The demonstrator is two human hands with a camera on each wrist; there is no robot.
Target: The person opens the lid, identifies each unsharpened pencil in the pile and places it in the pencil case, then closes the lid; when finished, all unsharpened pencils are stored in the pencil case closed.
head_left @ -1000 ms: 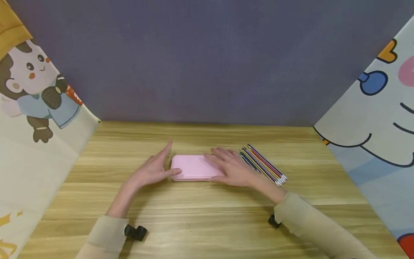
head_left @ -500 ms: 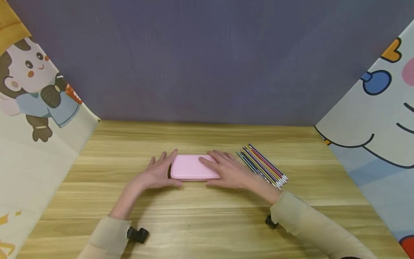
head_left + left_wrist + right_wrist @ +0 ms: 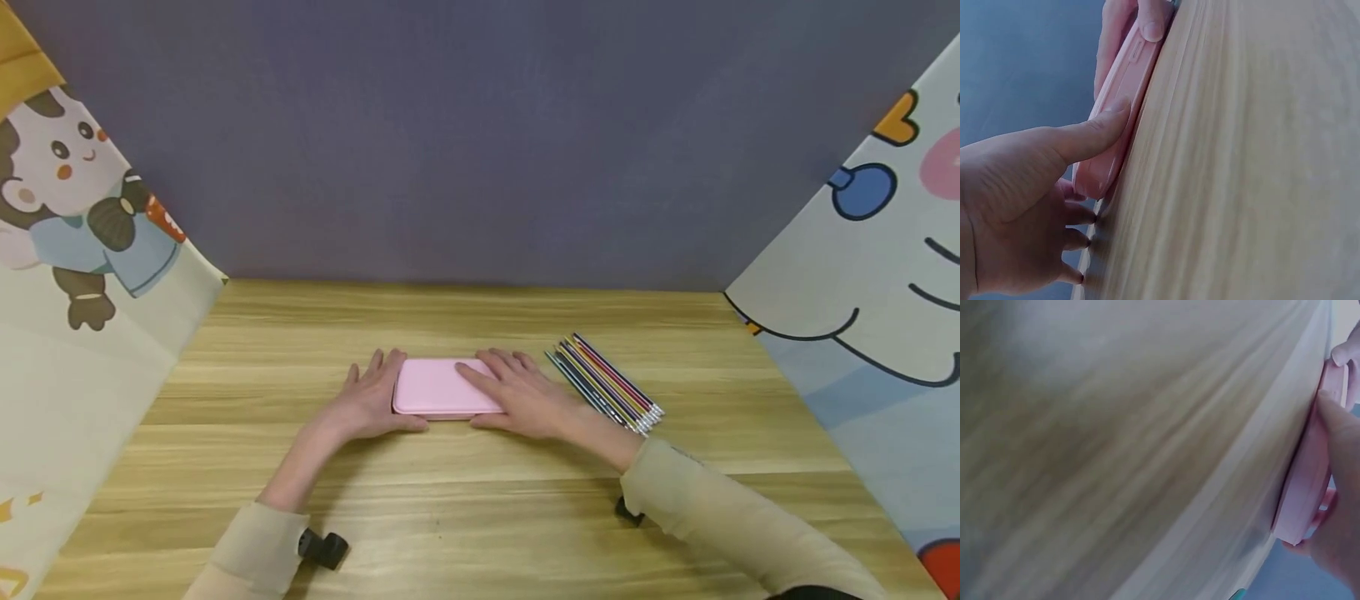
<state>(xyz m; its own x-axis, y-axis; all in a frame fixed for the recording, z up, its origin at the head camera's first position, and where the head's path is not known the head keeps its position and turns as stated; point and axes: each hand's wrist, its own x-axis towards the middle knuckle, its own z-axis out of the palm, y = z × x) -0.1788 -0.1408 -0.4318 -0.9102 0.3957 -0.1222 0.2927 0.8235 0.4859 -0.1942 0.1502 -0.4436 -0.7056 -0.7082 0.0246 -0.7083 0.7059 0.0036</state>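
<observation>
Pink case [image 3: 442, 387], lid down, flat on the worktop [image 3: 450, 517] between both sets of fingers. Left hand [image 3: 363, 408]: thumb and forefinger pinch one end, other fingers spread. Right hand [image 3: 525, 400]: pinches the other end, forefinger over the lid. Best, I judge: even thumb pressure, lighter forefinger on the lid. Pencils [image 3: 606, 383] right of the right fingers, clear of the case; a wide wrist swing might scatter them.

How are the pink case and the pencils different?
The case is plain pink, but the pencils come in several colours. The case is one wide block; the pencils are thin sticks. The case sits straight across the table; the pencils slant. Both lie on the table.
</observation>
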